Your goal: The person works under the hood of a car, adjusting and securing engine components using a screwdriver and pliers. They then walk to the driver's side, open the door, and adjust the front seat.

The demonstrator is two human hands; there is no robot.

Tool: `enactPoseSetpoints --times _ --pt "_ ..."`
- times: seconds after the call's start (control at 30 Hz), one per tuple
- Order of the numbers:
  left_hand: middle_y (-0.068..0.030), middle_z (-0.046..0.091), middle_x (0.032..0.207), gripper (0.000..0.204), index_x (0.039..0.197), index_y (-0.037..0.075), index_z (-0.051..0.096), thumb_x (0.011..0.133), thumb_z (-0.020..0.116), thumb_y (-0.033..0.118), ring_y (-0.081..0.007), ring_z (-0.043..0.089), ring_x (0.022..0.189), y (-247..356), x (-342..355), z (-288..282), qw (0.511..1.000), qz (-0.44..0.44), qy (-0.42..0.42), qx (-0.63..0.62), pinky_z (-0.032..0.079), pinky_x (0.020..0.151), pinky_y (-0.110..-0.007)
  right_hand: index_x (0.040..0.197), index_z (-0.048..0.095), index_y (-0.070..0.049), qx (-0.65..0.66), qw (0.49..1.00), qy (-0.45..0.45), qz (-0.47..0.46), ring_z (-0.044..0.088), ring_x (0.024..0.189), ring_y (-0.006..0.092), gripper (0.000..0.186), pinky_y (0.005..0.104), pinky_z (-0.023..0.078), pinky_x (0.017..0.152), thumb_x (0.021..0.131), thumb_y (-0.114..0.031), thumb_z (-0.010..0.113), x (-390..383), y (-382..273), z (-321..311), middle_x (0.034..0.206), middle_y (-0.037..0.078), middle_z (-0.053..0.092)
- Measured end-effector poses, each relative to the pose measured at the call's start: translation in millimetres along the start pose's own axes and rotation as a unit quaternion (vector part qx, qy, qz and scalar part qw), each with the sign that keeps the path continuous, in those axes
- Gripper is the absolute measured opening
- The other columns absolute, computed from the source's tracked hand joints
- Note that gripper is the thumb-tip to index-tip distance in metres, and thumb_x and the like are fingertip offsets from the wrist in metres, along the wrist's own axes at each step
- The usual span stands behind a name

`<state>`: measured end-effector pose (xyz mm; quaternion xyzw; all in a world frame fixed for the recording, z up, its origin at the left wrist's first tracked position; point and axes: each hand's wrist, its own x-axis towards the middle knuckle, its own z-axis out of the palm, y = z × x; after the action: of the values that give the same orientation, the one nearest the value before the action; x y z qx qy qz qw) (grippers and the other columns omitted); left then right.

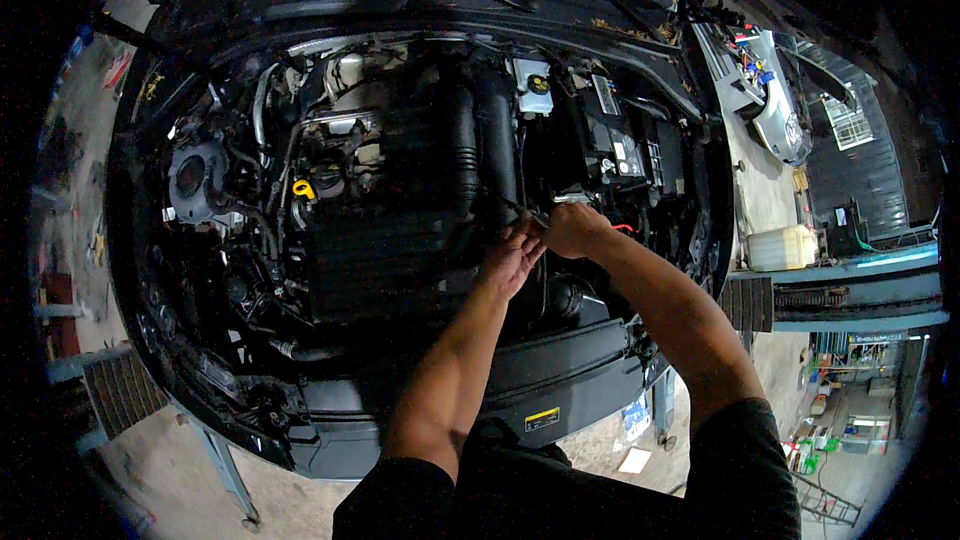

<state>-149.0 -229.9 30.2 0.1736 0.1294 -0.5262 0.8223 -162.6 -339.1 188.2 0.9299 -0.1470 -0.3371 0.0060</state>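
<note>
Head view, with clock directions read from the person's two hands: the largest thing is a dark car [330,395], its engine bay lying open all round the hands. Well apart at 2 o'clock stands a pale parked car [783,135]. Nearer, at 6 o'clock, runs a black front panel [520,370] with a yellow label on it. A black engine cover [375,260] spreads out toward 9 o'clock. At 11 o'clock is a thick black pipe [492,130], partly ribbed, and at 1 o'clock a black battery [612,145].

Forearms reach in from 7 and 4 o'clock. The right hand [577,230] is curled into a loose fist, back upward, its fingers closed on a thin dark piece [537,217]. The left hand [515,258] is just beside it, palm partly upward, fingers narrow and bent up to the same piece; whether they grip it or only touch it, I cannot tell. That piece sits between the hands, near the pipe's lower end, partly hidden.

At 12 o'clock is a white bottle [535,100] with a black cap; at 9, a yellow loop handle [303,190]; close by at 3, a red wire [624,228].
</note>
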Motion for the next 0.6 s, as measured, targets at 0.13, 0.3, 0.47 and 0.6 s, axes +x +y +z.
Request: enactPoseSetpoints --times 0.13,0.3,0.47,0.6 --pt "0.0006 0.069 0.108 0.027 0.116 0.014 0.065 0.099 0.068 0.034 -0.0161 0.064 0.114 -3 0 2 1.0 0.016 -0.012 0.007 0.049 0.106 -0.038 0.127 0.064 -0.007 -0.022 0.996 -0.089 0.002 0.072 0.103 0.0365 0.036 0.0477 0.061 0.084 0.096 -0.022 0.057 8 2 -7 0.112 0.018 0.072" --pt "0.0006 0.069 0.108 0.028 0.118 0.016 0.064 0.099 0.068 0.035 -0.0156 0.064 0.111 -3 0 -5 1.0 0.027 0.002 0.016 0.049 0.105 -0.038 0.122 0.066 -0.002 -0.072 0.994 -0.028 -0.074 0.069 0.105 0.0418 0.038 0.049 0.057 0.088 0.103 -0.029 0.046 3 -5 -2 0.11 0.027 0.07" --pt "0.0023 0.067 0.102 0.034 0.115 0.016 0.064 0.095 0.072 0.042 -0.013 0.064 0.101 -3 -14 4 0.999 0.043 -0.013 0.017 0.049 0.098 -0.034 0.14 0.054 -0.015 -0.077 0.995 0.026 -0.062 0.072 0.098 0.0378 0.047 0.0487 0.061 0.08 0.095 -0.027 0.057 15 12 37 0.106 0.021 0.072" --pt "0.0035 0.065 0.095 0.035 0.106 0.017 0.064 0.093 0.072 0.049 -0.0112 0.063 0.095 10 -26 13 0.999 0.015 0.02 0.044 0.046 0.094 -0.032 0.134 0.058 -0.013 0.026 1.0 0.004 -0.008 0.071 0.093 0.0415 0.042 0.0512 0.06 0.078 0.094 -0.026 0.057 7 -4 26 0.101 0.023 0.071"
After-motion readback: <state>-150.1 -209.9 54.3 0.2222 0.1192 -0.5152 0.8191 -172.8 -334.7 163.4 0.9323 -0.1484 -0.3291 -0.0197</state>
